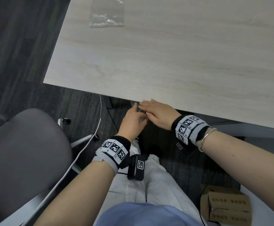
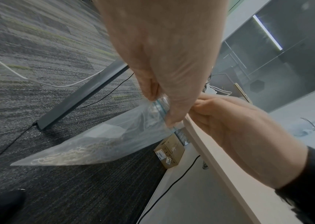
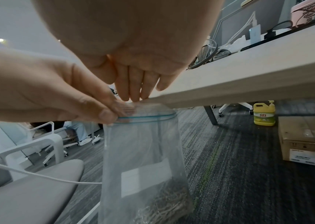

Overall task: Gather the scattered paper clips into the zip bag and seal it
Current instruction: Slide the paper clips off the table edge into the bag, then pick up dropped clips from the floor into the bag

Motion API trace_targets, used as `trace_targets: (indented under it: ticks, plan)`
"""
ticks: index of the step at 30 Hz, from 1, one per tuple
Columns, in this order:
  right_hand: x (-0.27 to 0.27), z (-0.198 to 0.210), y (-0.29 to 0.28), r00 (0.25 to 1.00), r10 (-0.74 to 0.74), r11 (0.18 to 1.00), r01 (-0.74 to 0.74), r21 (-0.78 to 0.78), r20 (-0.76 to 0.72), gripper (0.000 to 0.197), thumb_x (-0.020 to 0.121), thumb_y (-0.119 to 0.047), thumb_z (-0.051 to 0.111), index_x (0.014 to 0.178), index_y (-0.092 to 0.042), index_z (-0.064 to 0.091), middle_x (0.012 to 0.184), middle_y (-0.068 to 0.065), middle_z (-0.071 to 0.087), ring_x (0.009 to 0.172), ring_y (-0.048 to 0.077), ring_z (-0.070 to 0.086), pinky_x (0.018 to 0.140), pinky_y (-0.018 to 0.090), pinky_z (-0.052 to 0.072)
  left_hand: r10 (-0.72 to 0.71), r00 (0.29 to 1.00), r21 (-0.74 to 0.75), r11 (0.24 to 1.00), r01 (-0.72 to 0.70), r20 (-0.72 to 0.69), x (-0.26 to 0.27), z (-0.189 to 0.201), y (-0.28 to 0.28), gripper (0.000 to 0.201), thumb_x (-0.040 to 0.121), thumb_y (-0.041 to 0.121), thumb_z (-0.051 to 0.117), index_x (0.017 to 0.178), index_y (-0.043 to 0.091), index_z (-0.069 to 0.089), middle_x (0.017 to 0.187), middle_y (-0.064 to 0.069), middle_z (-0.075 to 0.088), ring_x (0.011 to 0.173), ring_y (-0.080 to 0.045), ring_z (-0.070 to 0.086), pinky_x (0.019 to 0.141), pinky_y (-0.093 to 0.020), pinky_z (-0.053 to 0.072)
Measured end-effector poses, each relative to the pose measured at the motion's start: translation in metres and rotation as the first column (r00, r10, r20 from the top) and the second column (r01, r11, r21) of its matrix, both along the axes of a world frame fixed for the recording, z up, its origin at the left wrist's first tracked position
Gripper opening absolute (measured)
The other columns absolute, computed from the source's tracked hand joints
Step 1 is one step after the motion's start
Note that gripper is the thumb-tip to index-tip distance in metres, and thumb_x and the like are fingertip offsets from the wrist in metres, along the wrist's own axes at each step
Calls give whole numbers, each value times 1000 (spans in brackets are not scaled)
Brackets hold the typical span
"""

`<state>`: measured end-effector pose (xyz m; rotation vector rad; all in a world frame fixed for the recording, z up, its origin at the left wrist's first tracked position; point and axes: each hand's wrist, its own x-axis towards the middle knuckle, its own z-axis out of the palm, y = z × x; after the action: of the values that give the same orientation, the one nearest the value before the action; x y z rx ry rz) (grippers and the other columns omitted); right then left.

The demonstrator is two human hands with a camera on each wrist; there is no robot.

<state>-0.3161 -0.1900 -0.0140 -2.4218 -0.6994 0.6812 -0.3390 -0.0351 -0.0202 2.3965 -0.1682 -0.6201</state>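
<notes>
Zip bag point(image 3: 145, 159) of paper clips point(image 3: 164, 209) hangs from left hand point(image 3: 43, 91).

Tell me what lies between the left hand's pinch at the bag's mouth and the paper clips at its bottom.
Only clear plastic of the zip bag with a white label patch, per the right wrist view. The left hand pinches the blue zip line; paper clips heap below.

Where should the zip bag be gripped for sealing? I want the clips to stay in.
Pinch the zip bag at its blue zip strip, from above at the free end opposite the left hand. It hangs mouth-up below the table edge, clips pooled at the bottom.
</notes>
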Motion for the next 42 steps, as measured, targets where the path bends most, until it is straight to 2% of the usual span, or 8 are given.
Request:
trace_targets:
  ticks: [2, 5, 15, 20, 23, 29, 37, 42]
  plan:
    - [-6, 6, -7, 998, -59, 997, 58, 50, 21, 43, 93, -13, 38, 136, -14, 46, 141, 6, 48, 138, 20, 33, 117, 31, 18, -21, 1000, 16, 1000, 21, -8, 0, 3, -1, 17, 88, 22, 61, 101, 19, 73, 150, -22, 29, 142, -28, 23, 107, -34, 30]
    - [-15, 14, -24, 978, -156, 987, 151, 46, 142, 40, 88, -12, 45, 126, -19, 57, 120, -1, 64, 112, 22, 51, 96, 37, 40, -91, 996, 37, 995, 92, -21, 1, 8, -3, 20, 87, 19, 62, 104, 16, 72, 150, -23, 29, 142, -27, 25, 107, -30, 29]
    - [-64, -5, -74, 952, -287, 958, 285, -35, -104, 50, 90, -10, 46, 139, -21, 41, 149, -1, 36, 136, 16, 36, 112, 34, 33, -490, 869, 12, 871, 492, -67, 17, 19, -35, 20, 87, 18, 61, 103, 14, 72, 141, -17, 47, 141, -19, 28, 108, -35, 36]
    - [-85, -10, -73, 898, -422, 906, 410, -106, -128, 32, 88, -19, 54, 120, -19, 58, 118, 3, 61, 108, 22, 58, 91, 36, 46, -666, 746, -13, 746, 666, -35, 19, 10, -52, 20, 87, 21, 62, 104, 18, 73, 149, -16, 34, 138, -24, 35, 103, -32, 39]
    - [-101, -18, -66, 809, -577, 817, 567, -108, -115, 20, 88, -20, 56, 102, -14, 67, 104, 4, 66, 98, 24, 61, 86, 35, 47, -741, 672, -32, 671, 740, 3, 17, 2, -58, 22, 87, 23, 63, 106, 18, 72, 149, -16, 35, 137, -24, 36, 104, -30, 37]
    - [-137, -39, -53, 581, -810, 585, 810, -40, -82, 18, 87, -18, 59, 99, -14, 71, 102, 4, 68, 96, 20, 61, 88, 33, 47, -802, 594, -99, 588, 803, 54, 10, -26, -65, 22, 85, 19, 66, 107, 16, 72, 143, -20, 42, 139, -20, 33, 108, -26, 30]
    - [-183, -81, -68, 260, -953, 256, 966, 46, -157, 11, 84, -19, 66, 93, -16, 71, 89, 2, 69, 80, 14, 64, 80, 35, 54, -826, 558, -156, 542, 826, 80, -10, -78, -97, 20, 84, 15, 66, 104, 16, 69, 135, -14, 54, 133, -16, 43, 106, -36, 42]
    - [-208, -105, -100, 215, -953, 219, 976, 5, -215, 12, 84, -21, 67, 93, -17, 73, 89, 2, 71, 77, 10, 62, 78, 26, 52, -844, 527, -134, 513, 848, 97, -31, -108, -131, 16, 82, 11, 69, 97, 14, 71, 136, -13, 52, 128, -18, 49, 101, -24, 41]
